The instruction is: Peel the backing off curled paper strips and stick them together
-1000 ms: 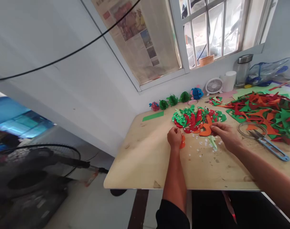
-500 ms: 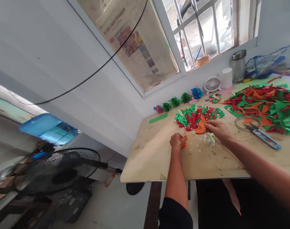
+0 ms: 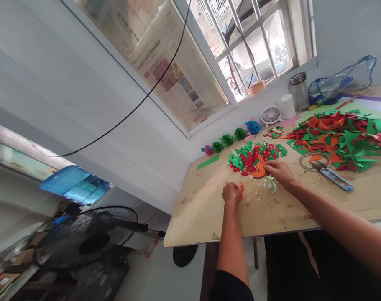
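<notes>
Bunching fingers of L hand point(image 3: 232, 192) against small orange paper cutout point(image 3: 241, 193), flat on tabletop point(image 3: 196, 209); can't tell if pinching or just pressing, b/c partly hidden. Touching R hand point(image 3: 279, 171) fingertips, close tog., to edge of larger orange cutout point(image 3: 259, 169) at front of red/green cutout heap point(image 3: 248, 159); can't tell if gripping. Might drag neighboring cutouts out of heap if pulling sideways, b/c of overlap. Might scatter tiny white bits point(image 3: 259, 188) or get some stuck in wrong spot by brushing R palm low, esp. near pale green cutout point(image 3: 271, 183). Might crease thin paper by pressing too hard w/ L. Might also bump thread snips point(image 3: 336, 177), lying w/ blades by metal ring point(image 3: 303, 161), if swinging R forearm outward.
</notes>
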Demonstrator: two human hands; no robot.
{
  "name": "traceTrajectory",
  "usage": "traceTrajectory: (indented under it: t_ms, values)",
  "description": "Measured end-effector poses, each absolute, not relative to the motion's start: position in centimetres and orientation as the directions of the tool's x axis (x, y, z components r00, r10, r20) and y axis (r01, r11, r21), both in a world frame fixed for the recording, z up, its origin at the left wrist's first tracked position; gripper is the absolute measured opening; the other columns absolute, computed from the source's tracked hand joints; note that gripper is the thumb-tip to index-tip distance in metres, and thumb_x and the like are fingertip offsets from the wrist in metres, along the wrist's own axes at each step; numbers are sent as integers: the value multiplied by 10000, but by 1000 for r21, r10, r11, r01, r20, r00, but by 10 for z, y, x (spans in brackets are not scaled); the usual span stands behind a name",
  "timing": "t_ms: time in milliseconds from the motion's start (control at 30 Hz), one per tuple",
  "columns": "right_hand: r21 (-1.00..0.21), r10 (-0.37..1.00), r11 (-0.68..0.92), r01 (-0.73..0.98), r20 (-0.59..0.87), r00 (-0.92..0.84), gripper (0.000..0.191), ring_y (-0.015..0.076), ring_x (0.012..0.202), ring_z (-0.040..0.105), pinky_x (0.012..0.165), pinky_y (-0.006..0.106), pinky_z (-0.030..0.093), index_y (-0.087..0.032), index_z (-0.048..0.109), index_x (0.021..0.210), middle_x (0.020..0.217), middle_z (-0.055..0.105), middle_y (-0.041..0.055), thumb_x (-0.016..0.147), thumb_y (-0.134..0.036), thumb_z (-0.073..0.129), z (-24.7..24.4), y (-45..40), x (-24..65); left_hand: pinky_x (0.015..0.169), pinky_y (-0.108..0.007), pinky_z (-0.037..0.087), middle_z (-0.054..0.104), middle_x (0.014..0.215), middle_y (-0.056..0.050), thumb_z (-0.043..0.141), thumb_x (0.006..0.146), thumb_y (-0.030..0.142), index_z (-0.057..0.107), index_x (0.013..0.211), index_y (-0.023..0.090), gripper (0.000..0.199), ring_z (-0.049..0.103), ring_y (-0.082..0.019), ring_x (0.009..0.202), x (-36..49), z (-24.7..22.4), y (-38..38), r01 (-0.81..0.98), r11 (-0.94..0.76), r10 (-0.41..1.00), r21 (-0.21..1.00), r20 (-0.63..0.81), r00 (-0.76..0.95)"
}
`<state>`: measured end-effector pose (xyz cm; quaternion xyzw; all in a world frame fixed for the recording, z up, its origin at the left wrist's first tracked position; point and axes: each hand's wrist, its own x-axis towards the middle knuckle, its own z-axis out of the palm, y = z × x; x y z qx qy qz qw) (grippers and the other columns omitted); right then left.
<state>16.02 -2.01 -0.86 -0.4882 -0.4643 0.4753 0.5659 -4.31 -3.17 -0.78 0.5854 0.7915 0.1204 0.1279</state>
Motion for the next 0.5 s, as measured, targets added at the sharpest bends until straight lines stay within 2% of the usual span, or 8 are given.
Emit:
traceTrajectory:
  t_ms: [167,333,500]
  values:
    - [-995,990,71,-65,63,123,152,137,480,506,477,247,367,-188,601,596,443,529,-32,607,-332,555,-14,-18,160,734,-283,436,699,799,-49,630,719,268,653,676,225,65,613,-219,921,-42,-10,-34,895,274,960,352,-47,-275]
    - [-996,992,81,-49,76,103,160,141,493,509,490,251,373,-186,606,613,462,542,-23,616,-340,559,-12,-20,160,743,-285,425,698,876,-59,540,781,241,661,736,224,130,603,-216,950,-49,-13,-39,888,267,961,373,-37,-274]
    - [-996,995,74,-42,71,77,160,142,512,515,503,251,383,-191,609,646,499,555,-17,632,-342,560,-10,-22,159,790,-308,417,681,968,-57,628,694,251,653,781,232,93,568,-247,1031,-53,-18,-45,877,258,963,405,-41,-265]
